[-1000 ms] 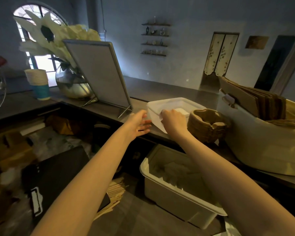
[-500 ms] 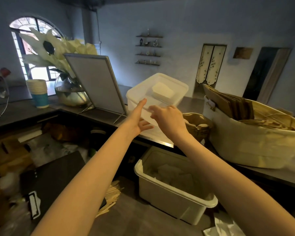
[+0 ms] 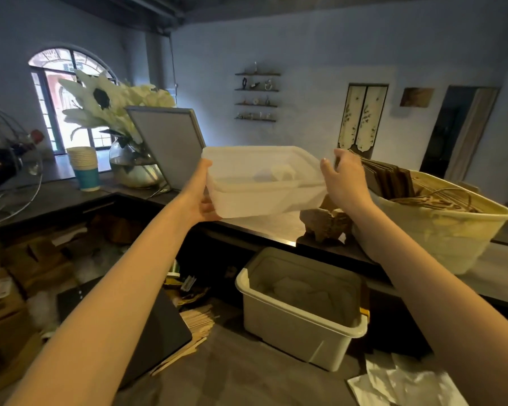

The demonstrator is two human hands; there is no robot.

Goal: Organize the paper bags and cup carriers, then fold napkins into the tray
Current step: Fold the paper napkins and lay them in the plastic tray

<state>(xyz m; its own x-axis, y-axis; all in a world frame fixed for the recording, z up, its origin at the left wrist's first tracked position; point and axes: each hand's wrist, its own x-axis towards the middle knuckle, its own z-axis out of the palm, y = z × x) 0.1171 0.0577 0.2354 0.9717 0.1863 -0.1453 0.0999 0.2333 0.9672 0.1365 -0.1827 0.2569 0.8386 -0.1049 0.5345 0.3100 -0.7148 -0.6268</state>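
Note:
A translucent white tray (image 3: 247, 200) is held in the air above the dark counter (image 3: 264, 227). My left hand (image 3: 201, 196) grips its left end from below. My right hand (image 3: 342, 180) holds its right end, thumb on the rim. A small white napkin stack (image 3: 280, 173) shows through the tray wall. A stack of brown pulp cup carriers (image 3: 324, 222) sits on the counter under my right wrist. Brown paper bags (image 3: 389, 178) stand in a cream tub (image 3: 452, 235) on the right.
A beige bin (image 3: 301, 320) with white napkins stands on the floor below the counter, and loose napkins (image 3: 408, 382) lie at the bottom right. A framed board (image 3: 170, 142), a flower vase (image 3: 132, 167) and stacked paper cups (image 3: 84, 168) stand at the left. Boxes fill the lower left.
The tray has come up off the counter and now hangs in the air between both hands. My right hand has moved from its front rim to its right end.

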